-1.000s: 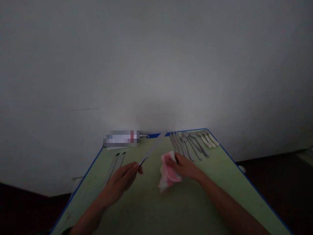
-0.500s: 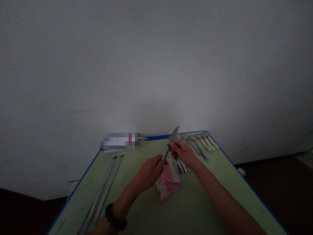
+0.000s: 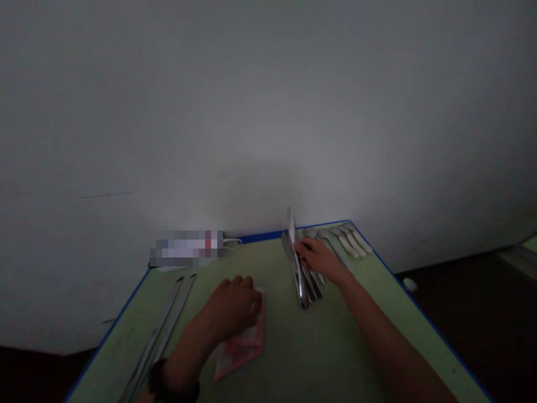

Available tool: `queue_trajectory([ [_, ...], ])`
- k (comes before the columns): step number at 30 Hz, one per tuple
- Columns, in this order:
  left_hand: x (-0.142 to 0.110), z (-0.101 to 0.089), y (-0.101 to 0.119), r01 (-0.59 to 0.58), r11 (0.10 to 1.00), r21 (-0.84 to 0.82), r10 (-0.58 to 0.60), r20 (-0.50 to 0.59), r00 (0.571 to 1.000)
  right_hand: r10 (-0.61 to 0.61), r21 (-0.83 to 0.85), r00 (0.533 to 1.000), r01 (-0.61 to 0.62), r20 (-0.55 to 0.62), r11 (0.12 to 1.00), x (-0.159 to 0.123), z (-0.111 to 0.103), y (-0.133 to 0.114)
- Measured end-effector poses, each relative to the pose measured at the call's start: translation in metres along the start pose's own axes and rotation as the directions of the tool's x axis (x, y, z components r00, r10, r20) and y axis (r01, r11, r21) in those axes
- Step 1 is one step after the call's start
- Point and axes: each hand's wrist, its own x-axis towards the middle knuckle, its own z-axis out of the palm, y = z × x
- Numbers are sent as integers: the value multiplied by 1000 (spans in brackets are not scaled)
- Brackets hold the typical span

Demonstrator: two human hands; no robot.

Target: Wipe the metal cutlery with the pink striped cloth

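My right hand grips a table knife between thumb and fingers. The blade points up toward the wall, and the handle slants down above other metal cutlery; whether they touch I cannot tell. To the left, my left hand is closed on a pink and white cloth, which hangs or lies crumpled over the table. Its fingertips are partly hidden. Just left of the held knife lies another piece of flat cutlery.
The green table has a blue edge and stands against a grey wall. Metal spoons and white-handled cutlery lie at the back right. Two long grey strips lie on the left, near a blurred-out box with a white cable.
My left hand has let go of the knife and moved left and down with the cloth. My right hand has carried the knife over to the cutlery, turning it more upright in view.
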Motion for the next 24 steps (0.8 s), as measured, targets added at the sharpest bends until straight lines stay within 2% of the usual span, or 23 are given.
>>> queue_trajectory([
  [3, 15, -10, -12, 4, 996, -90, -7, -34, 999, -65, -200, 997, 73, 47, 977, 0, 18, 4],
  [7, 40, -9, -19, 40, 970, -241, -69, -112, 991, -136, -452, 987, 161, 87, 877, -4, 36, 13],
  [12, 56, 5, -22, 65, 964, -258, -88, -78, 993, -102, -622, 995, 95, 24, 777, -5, 48, 19],
  [16, 62, 14, -26, 57, 967, -248, -75, -60, 995, -81, -727, 995, 19, -50, 686, 6, 59, 15],
  [20, 69, 23, -29, 38, 968, -249, -58, -75, 995, -130, -770, 991, 56, -36, 636, 14, 56, 11],
  [24, 77, 31, -29, 16, 965, -261, -39, -82, 996, -266, -825, 961, 207, 72, 526, 1, 36, 22],
])
